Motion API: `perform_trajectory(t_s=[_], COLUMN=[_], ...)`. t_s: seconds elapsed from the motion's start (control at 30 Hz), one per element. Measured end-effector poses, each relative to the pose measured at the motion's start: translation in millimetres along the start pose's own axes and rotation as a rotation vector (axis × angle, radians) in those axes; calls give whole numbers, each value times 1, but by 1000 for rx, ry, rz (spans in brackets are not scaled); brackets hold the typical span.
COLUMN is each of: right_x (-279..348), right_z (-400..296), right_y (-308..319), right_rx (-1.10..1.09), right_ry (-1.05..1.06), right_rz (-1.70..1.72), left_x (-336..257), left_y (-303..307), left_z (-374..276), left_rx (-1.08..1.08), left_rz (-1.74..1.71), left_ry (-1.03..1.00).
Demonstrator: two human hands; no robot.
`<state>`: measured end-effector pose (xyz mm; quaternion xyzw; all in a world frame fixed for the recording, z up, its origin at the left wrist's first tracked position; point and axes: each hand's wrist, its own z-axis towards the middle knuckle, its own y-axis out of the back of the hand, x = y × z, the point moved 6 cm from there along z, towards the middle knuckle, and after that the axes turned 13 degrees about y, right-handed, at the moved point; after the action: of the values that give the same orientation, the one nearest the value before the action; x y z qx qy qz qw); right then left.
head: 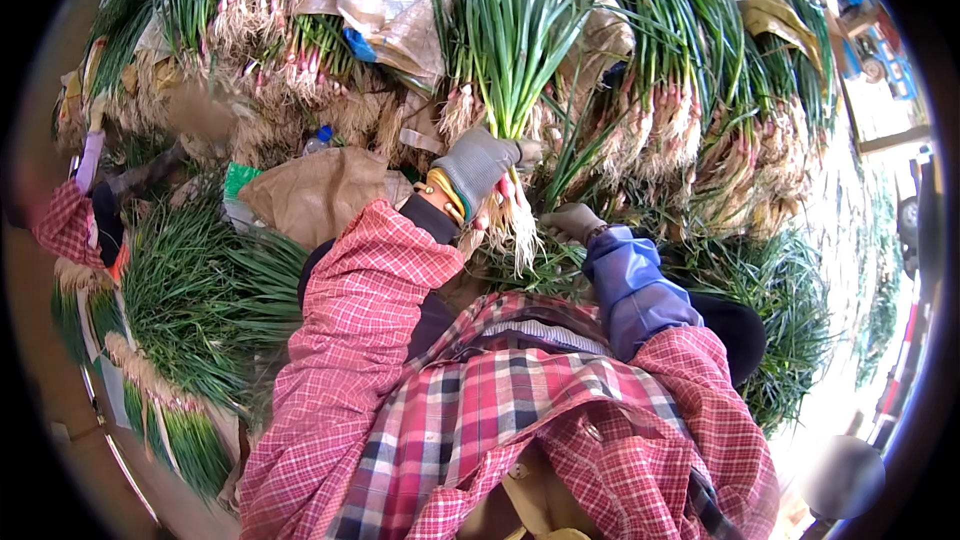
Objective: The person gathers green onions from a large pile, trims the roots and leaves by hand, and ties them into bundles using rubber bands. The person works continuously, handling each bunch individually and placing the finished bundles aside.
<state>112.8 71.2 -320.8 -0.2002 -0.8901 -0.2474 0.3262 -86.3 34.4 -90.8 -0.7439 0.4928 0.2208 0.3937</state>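
My left hand (480,163), in a grey knit glove, grips a bunch of green garlic (517,30) around its stems. The long leaves fan out beyond the fist, and pinkish-white bulbs with pale roots (516,229) hang on the near side. Lower and to the right is my right hand (574,223), gloved as well, beside a few green leaves (574,165). Its fingertips are hard to make out, so I cannot tell whether they hold a leaf. Loose leaf trimmings (540,266) lie below both hands.
Piles of rooted garlic plants (667,105) line the far side, with woven sacks (394,15) among them. A brown sack (322,191) and a blue-capped bottle (319,139) lie left of my hands. Leaf heaps (187,300) flank me. Another person's checked sleeve (71,221) shows far left.
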Motion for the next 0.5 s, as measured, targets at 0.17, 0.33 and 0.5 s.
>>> perform_trajectory(t_s=[0.17,0.33,0.5], right_x=[-5,127,231], right_z=[33,-57,-142], right_y=[-5,55,122], right_rx=[-55,-194,-478], right_ry=[53,377,674], right_rz=[100,247,455], left_x=[33,29,-1], left_y=[33,32,-10], left_z=[42,34,-2], left_rx=[-114,-85,59], left_rz=[274,223,108], left_ry=[135,90,4])
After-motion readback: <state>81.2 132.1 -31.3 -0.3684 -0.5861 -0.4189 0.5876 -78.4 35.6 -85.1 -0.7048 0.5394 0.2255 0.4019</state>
